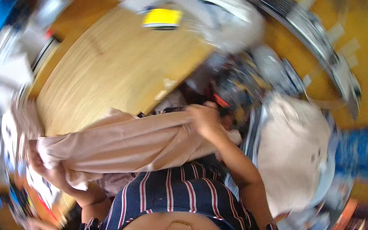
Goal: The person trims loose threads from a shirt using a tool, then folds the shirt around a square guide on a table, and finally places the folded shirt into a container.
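Note:
A long beige cloth garment (117, 148) is stretched slantwise across my front, its folds running lengthwise; its exact kind cannot be made out. At its left end, my left hand (45, 165) is closed on the fabric, slightly blurred. My right hand (205, 122) grips the other end, higher up and near the table's right-hand edge. The garment's far side overlaps the wooden tabletop (120, 62). Beneath its near side, some darker mauve cloth (117, 182) shows by my striped top.
Beside my right arm lies a pile of cream cloth (290, 154). A yellow flat item (162, 18) and a clear plastic bag (229, 19) are at the table's far end. Dark bagged items (241, 83) fill the gap beyond my right hand. White stacks (12, 72) stand at left.

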The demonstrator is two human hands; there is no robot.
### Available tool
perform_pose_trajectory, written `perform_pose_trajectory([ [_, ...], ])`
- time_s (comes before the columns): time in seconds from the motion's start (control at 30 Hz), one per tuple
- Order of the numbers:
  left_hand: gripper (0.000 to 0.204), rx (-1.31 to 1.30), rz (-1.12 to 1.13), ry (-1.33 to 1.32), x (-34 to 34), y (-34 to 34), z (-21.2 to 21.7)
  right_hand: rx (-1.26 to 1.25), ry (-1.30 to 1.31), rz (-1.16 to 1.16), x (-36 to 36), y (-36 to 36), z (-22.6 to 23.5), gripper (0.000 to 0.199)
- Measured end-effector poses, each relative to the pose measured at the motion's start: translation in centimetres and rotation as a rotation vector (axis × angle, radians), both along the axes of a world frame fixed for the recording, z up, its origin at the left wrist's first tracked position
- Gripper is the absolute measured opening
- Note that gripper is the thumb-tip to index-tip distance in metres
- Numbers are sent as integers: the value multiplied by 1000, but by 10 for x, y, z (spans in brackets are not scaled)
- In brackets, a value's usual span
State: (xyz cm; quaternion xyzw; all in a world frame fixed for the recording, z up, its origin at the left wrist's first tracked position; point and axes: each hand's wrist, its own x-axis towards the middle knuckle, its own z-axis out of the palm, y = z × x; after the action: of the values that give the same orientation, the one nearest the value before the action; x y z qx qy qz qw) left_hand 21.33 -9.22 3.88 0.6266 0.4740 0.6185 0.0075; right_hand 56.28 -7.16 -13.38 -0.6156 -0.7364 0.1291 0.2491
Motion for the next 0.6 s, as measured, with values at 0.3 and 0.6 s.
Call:
perform_pose_trajectory([
  [0.3, 42, -57, 886, 210, -125, -134, 31, 195, 1498, 385, 111, 16, 97, 20],
  [0.6, 33, 51, 472, 904, -168, 129, 61, 676, -108, -266, -68, 305, 176, 40],
])
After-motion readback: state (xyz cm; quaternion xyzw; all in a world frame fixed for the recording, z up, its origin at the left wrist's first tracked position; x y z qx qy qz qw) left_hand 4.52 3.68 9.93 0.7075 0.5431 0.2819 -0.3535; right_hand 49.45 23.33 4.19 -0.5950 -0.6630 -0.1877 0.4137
